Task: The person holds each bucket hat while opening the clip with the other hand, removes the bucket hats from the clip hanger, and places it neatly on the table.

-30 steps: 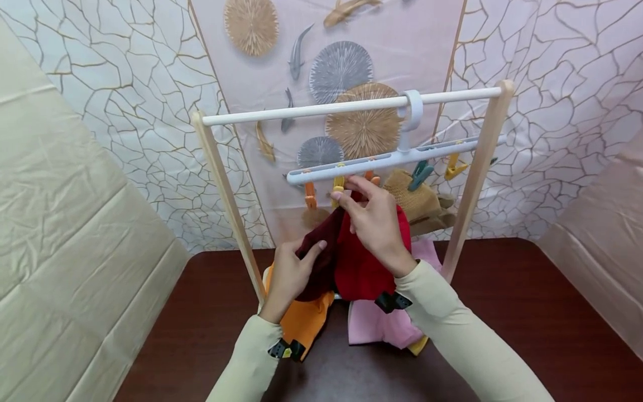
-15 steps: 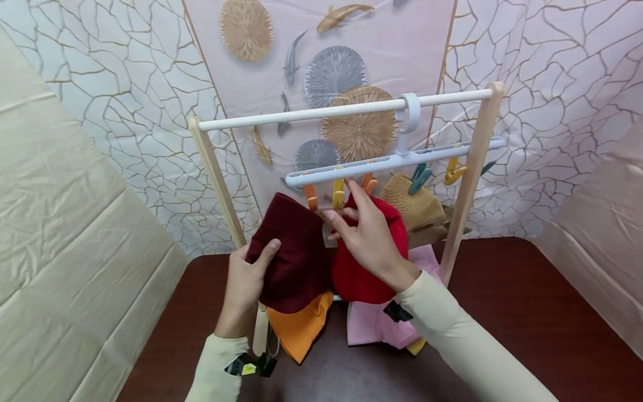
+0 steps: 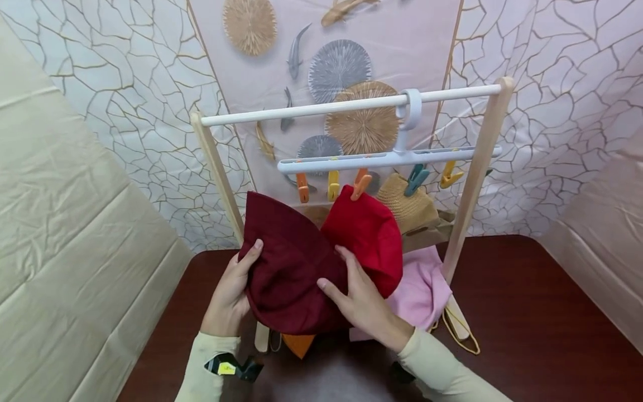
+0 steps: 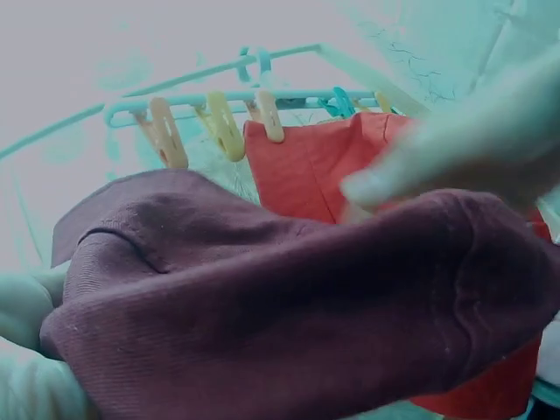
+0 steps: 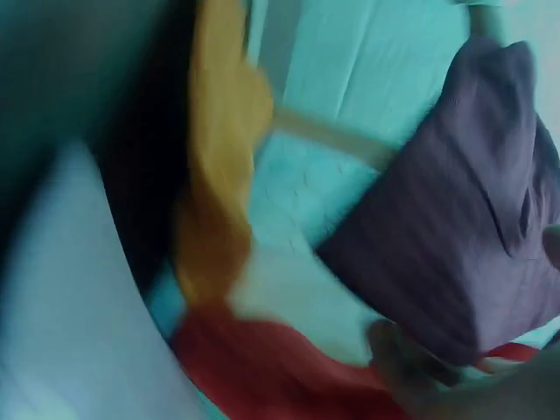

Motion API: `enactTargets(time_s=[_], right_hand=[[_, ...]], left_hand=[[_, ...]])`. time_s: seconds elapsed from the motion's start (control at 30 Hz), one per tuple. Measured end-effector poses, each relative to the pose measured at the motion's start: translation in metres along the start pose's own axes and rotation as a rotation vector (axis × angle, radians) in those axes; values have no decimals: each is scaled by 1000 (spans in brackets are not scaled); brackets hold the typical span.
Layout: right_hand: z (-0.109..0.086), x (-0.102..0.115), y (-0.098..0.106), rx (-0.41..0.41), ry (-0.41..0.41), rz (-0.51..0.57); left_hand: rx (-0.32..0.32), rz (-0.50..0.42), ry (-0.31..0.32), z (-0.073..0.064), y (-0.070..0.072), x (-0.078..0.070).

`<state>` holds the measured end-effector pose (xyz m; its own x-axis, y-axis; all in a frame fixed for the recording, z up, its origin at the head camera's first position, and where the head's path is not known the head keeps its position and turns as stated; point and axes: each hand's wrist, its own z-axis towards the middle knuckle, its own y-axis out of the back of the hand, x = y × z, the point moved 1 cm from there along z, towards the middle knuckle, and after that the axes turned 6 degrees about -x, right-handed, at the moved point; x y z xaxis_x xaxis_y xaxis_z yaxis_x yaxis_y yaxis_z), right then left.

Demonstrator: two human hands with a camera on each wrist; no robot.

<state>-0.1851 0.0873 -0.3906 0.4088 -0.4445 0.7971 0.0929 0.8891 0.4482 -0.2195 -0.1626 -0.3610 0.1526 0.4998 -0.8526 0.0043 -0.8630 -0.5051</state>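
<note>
A maroon cloth hat (image 3: pixel 293 268) is held up in front of the rack, its pointed corner raised at the upper left. My left hand (image 3: pixel 228 296) grips its left edge, thumb on the near face. Fingers spread, my right hand (image 3: pixel 369 307) reaches over the hat's right side; in the left wrist view it is a blur above the fabric. Behind hangs a red hat (image 3: pixel 369 240) from an orange clothespin (image 3: pixel 360 184). To its left, a yellow clothespin (image 3: pixel 334 186) and another orange clothespin (image 3: pixel 302 188) hang with nothing in them.
The pale blue hanger (image 3: pixel 341 162) hooks over the white rod (image 3: pixel 301 113) of a wooden stand. A straw hat (image 3: pixel 407 204) hangs from a teal clothespin (image 3: pixel 418 178). Pink cloth (image 3: pixel 422 285) and orange cloth (image 3: pixel 298 345) show low on the dark table (image 3: pixel 552 312).
My right hand has left the yellow clothespin and come down to the maroon hat. My left hand has drawn the hat left, away from the hanger. The hanger has swung slightly.
</note>
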Motion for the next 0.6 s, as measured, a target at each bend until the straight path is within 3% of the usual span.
enactTargets(time_s=[0.03, 0.13, 0.27, 0.43, 0.53, 0.6], right_hand=[[-3, -4, -2, 39, -95, 18], [-11, -18, -5, 187, -299, 242], [-18, -34, -1, 306, -432, 562], [-20, -46, 16, 177, -537, 720], [-19, -49, 25, 60, -581, 684], [-18, -52, 29, 14, -545, 577]], left_hand=[[-1, -10, 7, 2, 1, 1], [-39, 1, 20, 9, 3, 4], [-112, 132, 2, 20, 5, 11], [-172, 361, -58, 27, 1, 26], [-166, 570, -118, 29, 1, 38], [-153, 743, -161, 31, 4, 46]])
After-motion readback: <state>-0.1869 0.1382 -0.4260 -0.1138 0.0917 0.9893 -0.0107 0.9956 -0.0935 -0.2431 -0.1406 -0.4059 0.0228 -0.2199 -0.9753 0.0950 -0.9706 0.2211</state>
